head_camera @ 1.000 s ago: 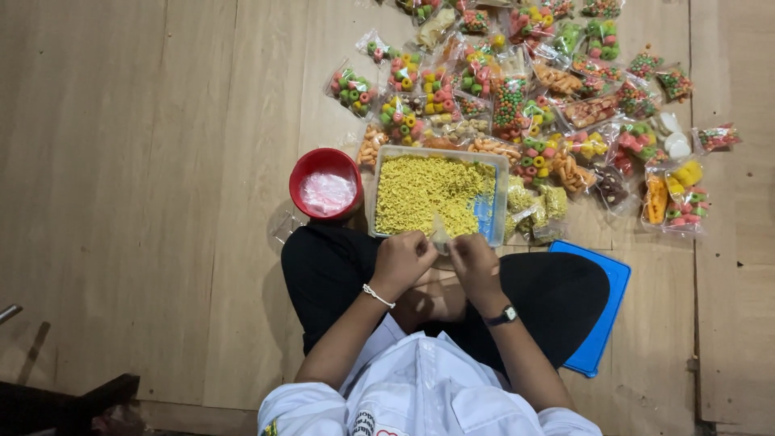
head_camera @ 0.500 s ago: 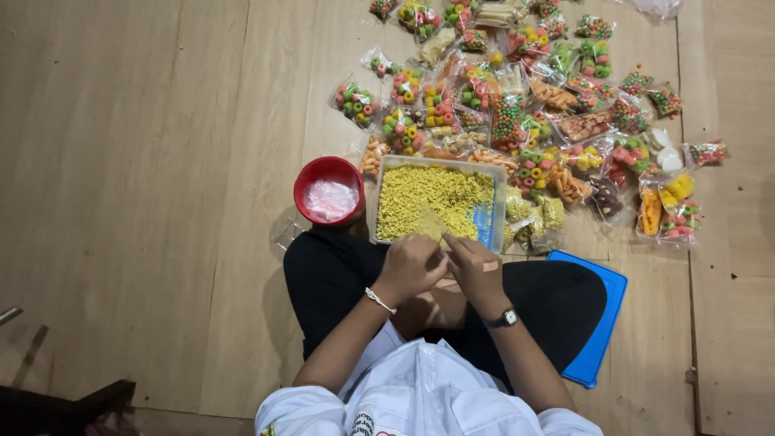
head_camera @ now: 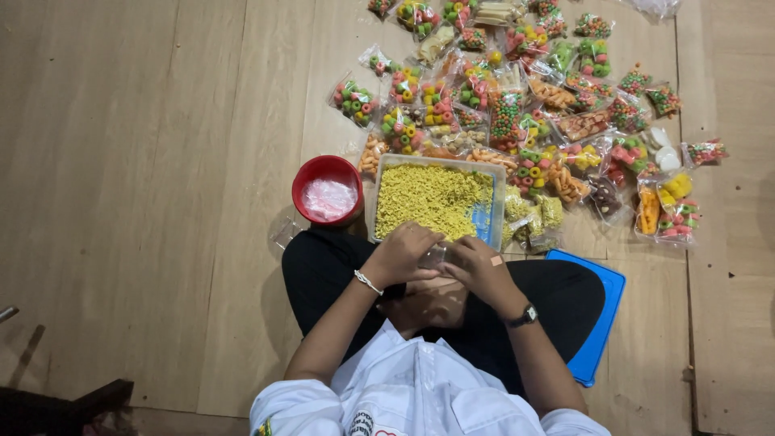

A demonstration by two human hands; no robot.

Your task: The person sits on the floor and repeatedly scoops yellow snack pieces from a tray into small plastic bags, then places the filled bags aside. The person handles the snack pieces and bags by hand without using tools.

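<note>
I sit cross-legged on a wooden floor. My left hand (head_camera: 405, 252) and my right hand (head_camera: 476, 266) meet over my lap, both pinching a small clear plastic bag (head_camera: 434, 256). Just beyond them stands a clear rectangular tub (head_camera: 494, 206) full of small yellow snack pieces (head_camera: 428, 198). A red bowl (head_camera: 305, 179) holding empty clear bags sits left of the tub. My left wrist wears a thin bracelet, my right a watch.
Many sealed small bags of colourful ring snacks and other snacks (head_camera: 517, 97) lie spread over the floor beyond the tub and to its right. A blue lid (head_camera: 601, 311) lies under my right knee. Wooden floorboards (head_camera: 145, 161) stretch away to the left.
My hands have drawn back from the tub's edge toward my lap, still together on the small bag. The camera view has shifted slightly downward.
</note>
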